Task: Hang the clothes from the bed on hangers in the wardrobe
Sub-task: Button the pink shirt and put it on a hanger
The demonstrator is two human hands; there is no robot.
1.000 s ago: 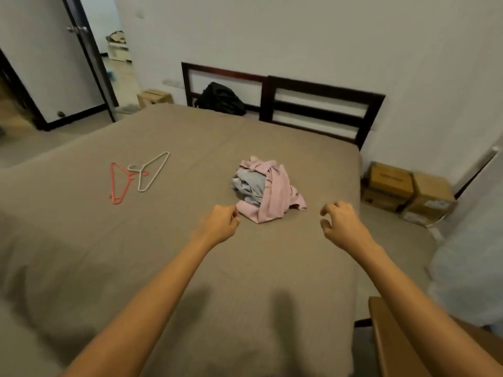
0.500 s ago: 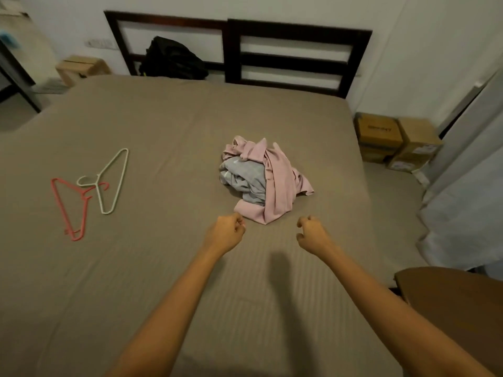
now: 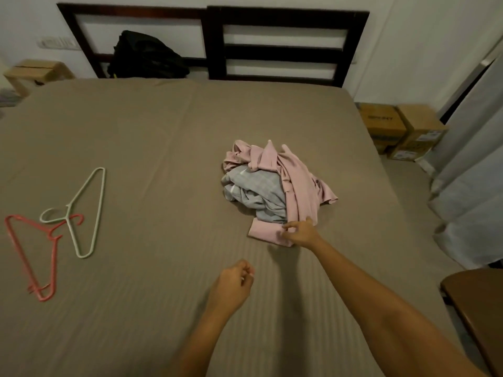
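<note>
Clothes (image 3: 272,183) sit in one heap on the bed (image 3: 163,126), a pink shirt (image 3: 298,186) draped over a grey checked garment (image 3: 253,190) — nothing is on a hanger yet, so this reads as the very first pick. Nearer than the heap, the left hand (image 3: 231,285) is curled into a fist, holding nothing, above bare sheet. At the heap's near edge the right hand (image 3: 300,234) pinches the pink shirt's folded cuff.

Next, I judge, the shirt must be lifted free of the grey piece beneath it. A pull by one cuff may drag the whole heap, so the idle hand should steady it or take the collar.

Well left of the heap lie a white hanger (image 3: 71,229) and a red hanger (image 3: 55,263), hooks crossed — they will need parting. Open sheet surrounds the heap on every side. The bed's edge runs to the heap's right, with cardboard boxes (image 3: 402,129) and a curtain (image 3: 473,172) past it, and a brown wooden piece (image 3: 479,308) nearer. Beyond the heap stand the dark headboard (image 3: 215,42) and a black backpack (image 3: 147,57). No wardrobe is in view.
</note>
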